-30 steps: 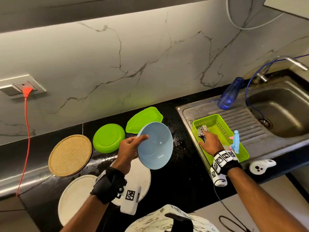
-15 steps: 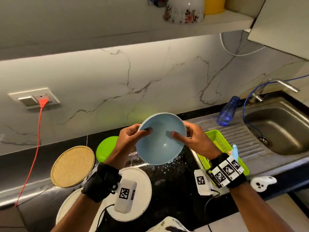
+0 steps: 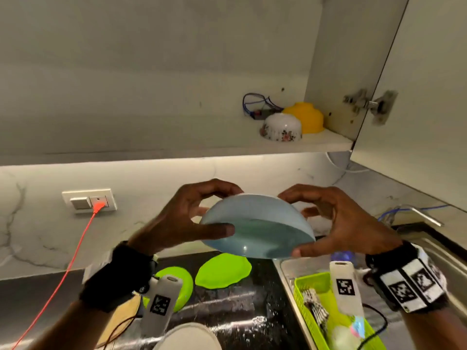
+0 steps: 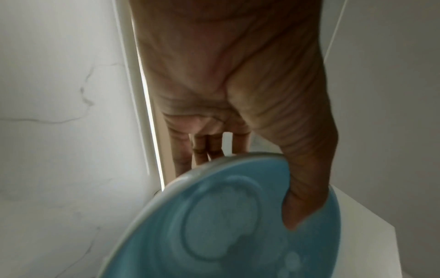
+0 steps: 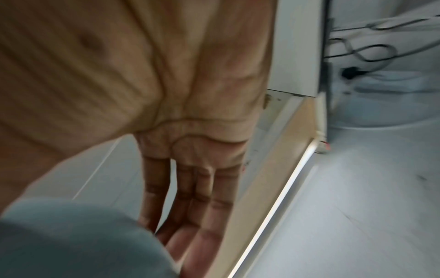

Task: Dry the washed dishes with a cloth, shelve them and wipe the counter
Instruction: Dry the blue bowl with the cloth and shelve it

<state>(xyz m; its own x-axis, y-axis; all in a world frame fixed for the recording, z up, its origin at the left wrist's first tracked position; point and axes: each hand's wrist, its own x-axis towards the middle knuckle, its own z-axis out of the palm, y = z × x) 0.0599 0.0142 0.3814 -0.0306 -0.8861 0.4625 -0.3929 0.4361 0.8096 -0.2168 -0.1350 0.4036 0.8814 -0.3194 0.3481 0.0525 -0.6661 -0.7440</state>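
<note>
Both hands hold a light blue bowl (image 3: 257, 223) up in front of the marble backsplash, below the open cabinet shelf (image 3: 227, 145). The bowl is tilted, its opening toward me. My left hand (image 3: 222, 210) grips its left rim; the left wrist view shows the thumb (image 4: 302, 197) inside the bowl (image 4: 226, 225) and the fingers behind it. My right hand (image 3: 303, 223) grips the right rim, with its fingers (image 5: 190, 206) reaching past the bowl (image 5: 71, 240). A black-and-white cloth (image 3: 316, 306) lies in the green basket (image 3: 310, 281) below.
On the shelf an upturned floral white bowl (image 3: 281, 127) and a yellow bowl (image 3: 305, 117) stand at the right, beside the open cabinet door (image 3: 417, 97). Two green plates (image 3: 223, 270) and a white plate (image 3: 189, 337) lie on the wet black counter. A red cord (image 3: 63, 274) hangs left.
My right hand left the cloth in the basket and took hold of the bowl. Both hands lifted the bowl, and my view tilted up to the cabinet.
</note>
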